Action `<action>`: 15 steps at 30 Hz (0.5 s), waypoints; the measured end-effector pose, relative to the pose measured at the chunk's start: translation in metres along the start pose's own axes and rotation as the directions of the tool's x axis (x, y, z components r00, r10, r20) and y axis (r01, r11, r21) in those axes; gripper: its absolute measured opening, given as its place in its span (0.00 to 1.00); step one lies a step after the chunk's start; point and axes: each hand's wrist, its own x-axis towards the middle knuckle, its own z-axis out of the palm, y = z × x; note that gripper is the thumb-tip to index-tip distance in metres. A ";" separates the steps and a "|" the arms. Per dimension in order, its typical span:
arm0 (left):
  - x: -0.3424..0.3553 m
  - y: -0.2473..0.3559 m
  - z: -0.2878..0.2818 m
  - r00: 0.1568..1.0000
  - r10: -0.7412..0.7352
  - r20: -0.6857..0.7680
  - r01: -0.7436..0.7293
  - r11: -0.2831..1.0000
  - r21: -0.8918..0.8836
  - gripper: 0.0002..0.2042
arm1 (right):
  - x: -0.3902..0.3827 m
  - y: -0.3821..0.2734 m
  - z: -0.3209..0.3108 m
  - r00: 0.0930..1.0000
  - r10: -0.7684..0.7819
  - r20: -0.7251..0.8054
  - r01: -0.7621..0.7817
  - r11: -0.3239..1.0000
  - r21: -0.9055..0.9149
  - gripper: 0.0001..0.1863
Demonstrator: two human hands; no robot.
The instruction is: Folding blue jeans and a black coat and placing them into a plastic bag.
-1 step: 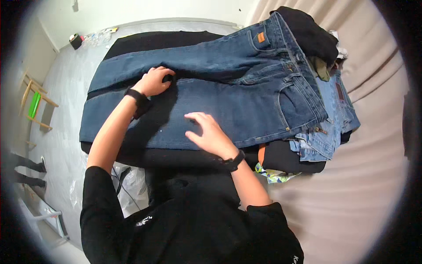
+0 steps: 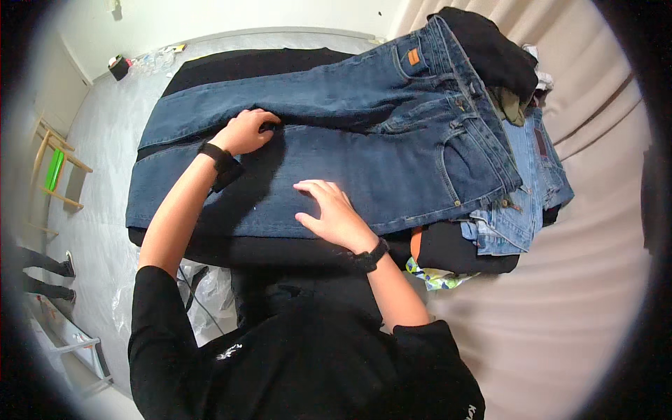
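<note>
Dark blue jeans (image 2: 371,168) with an orange waistband patch lie lengthwise over a black padded surface (image 2: 259,56), waistband to the right. My left hand (image 2: 246,131) has its fingers curled on the inner edge of the upper leg, appearing to grip the denim beside a dark fold. My right hand (image 2: 325,210) rests on the lower leg, fingers spread and slightly bent. Lighter blue jeans (image 2: 504,227) lie beneath the waistband end, beside a bundled black garment (image 2: 490,52) and an olive piece of cloth (image 2: 511,105). A black wristband shows on each wrist.
A beige curtain (image 2: 574,294) hangs along the right. At left are a wooden chair (image 2: 56,164) with green on it and another person's legs (image 2: 49,269). A small black bin (image 2: 119,68) stands by the back wall. Clear plastic (image 2: 210,294) and a cable lie below the near edge.
</note>
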 end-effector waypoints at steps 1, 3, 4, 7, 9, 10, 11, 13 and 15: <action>0.003 0.001 0.003 0.996 0.083 0.018 -0.082 0.995 -0.052 0.20 | -0.002 0.003 0.003 1.000 -0.005 -0.019 0.004 1.000 -0.027 0.20; 0.010 0.007 0.011 0.981 0.195 0.021 -0.192 0.977 -0.095 0.20 | -0.004 0.004 0.008 0.999 -0.006 -0.041 0.004 0.999 -0.053 0.19; 0.015 0.013 0.014 0.979 0.200 0.023 -0.197 0.976 -0.093 0.20 | -0.004 0.005 0.009 0.999 -0.016 -0.029 0.014 0.996 -0.087 0.16; 0.035 0.028 0.024 0.963 0.268 -0.011 -0.264 0.938 -0.224 0.19 | -0.001 0.005 0.014 0.999 -0.023 -0.022 0.020 0.992 -0.126 0.09; 0.048 0.034 0.031 0.966 0.259 0.022 -0.246 0.938 -0.243 0.19 | 0.000 -0.001 0.015 1.000 -0.008 -0.028 0.004 0.992 -0.127 0.04; 0.054 0.041 0.035 0.967 0.246 0.057 -0.223 0.938 -0.265 0.19 | -0.001 -0.001 0.015 0.999 -0.001 -0.035 -0.004 0.992 -0.128 0.04; 0.058 0.046 0.036 0.962 0.271 0.030 -0.256 0.938 -0.233 0.19 | 0.000 0.000 0.014 0.999 -0.018 -0.027 0.015 0.996 -0.084 0.04; 0.065 0.059 0.032 0.981 0.182 0.072 -0.153 0.943 -0.296 0.18 | -0.001 -0.001 0.009 0.999 -0.035 -0.024 0.034 0.999 -0.040 0.04; 0.076 0.049 0.040 0.981 0.171 0.093 -0.110 0.882 -0.458 0.18 | -0.001 -0.011 -0.001 0.999 0.006 0.048 -0.015 0.978 0.209 0.05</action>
